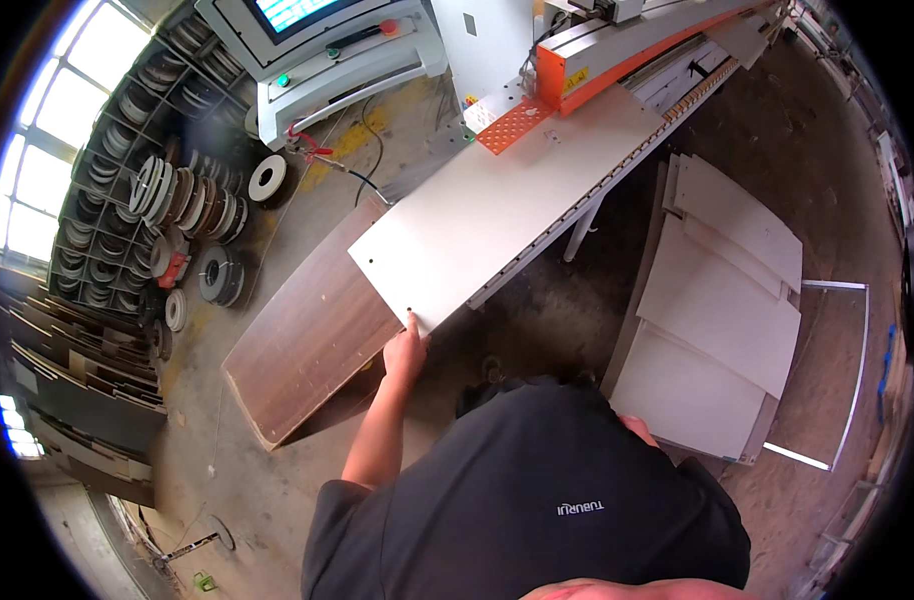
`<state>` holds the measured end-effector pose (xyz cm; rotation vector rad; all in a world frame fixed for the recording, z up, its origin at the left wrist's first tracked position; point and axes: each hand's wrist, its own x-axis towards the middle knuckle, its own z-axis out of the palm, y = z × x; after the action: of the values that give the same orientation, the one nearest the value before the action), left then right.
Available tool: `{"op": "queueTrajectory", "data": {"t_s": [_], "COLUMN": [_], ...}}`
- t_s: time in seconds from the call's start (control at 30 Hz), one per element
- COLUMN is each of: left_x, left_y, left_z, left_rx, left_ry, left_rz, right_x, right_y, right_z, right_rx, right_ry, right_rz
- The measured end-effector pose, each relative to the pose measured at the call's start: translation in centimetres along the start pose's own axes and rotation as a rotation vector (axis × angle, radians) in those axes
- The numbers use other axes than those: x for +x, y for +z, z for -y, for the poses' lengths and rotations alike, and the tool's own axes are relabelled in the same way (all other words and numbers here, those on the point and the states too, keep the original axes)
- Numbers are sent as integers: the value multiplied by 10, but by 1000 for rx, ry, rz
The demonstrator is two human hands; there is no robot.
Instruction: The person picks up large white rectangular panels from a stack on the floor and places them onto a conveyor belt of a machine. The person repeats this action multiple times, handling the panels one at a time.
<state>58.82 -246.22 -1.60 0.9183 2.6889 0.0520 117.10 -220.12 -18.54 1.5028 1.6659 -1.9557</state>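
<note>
Just beyond the left hand (406, 355), its corner touching one digit, lies a long white rectangular panel (517, 200); whether this or the mostly hidden right hand (637, 429) pinches anything, I cannot tell.

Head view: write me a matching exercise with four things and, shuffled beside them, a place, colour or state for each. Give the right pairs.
Things
1. Left hand
2. Screen
3. Plate full of holes
4. Boards on the right

Places, colours, states
A. Orange
B. Piled in overlapping layers
C. At a corner of the white board
D. Lit up

Pairs: 1-C, 2-D, 3-A, 4-B
</note>
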Motion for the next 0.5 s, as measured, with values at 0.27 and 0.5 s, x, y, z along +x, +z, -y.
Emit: {"op": "queueTrajectory", "data": {"t_s": [0.27,0.5], "left_x": [41,65], "left_y": [-20,-8], "left_z": [-76,-133], "left_rx": [33,-54], "left_ry": [-36,17], "left_rz": [74,-50], "right_x": [73,42], "right_y": [-30,-103], "right_z": [-43,-11], "right_rx": [-536,-229], "right_ry": [-75,11], "right_rz": [-326,-324]}}
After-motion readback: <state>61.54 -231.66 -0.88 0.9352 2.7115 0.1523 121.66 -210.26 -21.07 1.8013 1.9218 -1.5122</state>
